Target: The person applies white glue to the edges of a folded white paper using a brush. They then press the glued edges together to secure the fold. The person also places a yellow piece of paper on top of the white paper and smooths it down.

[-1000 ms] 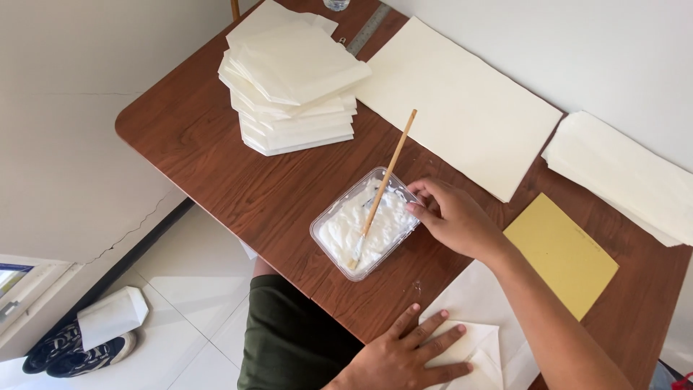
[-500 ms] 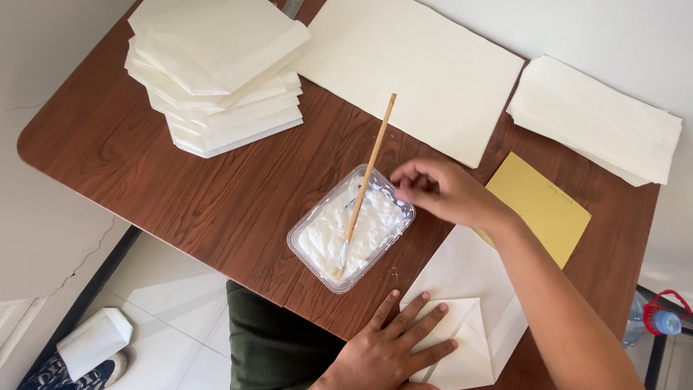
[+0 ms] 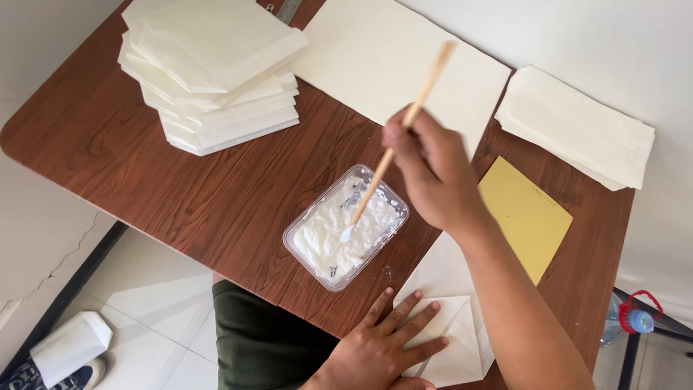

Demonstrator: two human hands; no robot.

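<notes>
Pinched in the right hand's [image 3: 433, 180] grip is a thin wooden stick [image 3: 401, 133], held slanted, its white-smeared tip over the clear plastic tub of white paste [image 3: 345, 225] on the brown bench [image 3: 180, 188]. Flat and open, the left hand [image 3: 382, 347] presses on a folded white paper [image 3: 451, 332] at the bench's near edge. Beyond lie a yellow sheet [image 3: 527, 217], a large cream sheet [image 3: 393, 61] and two stacks of folded papers [image 3: 213, 68].

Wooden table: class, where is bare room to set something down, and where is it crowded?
Bare wood lies between the stack of folded papers and the paste tub, out to the left edge. Crowded: right side, around the yellow card, right hand and left hand.
</notes>
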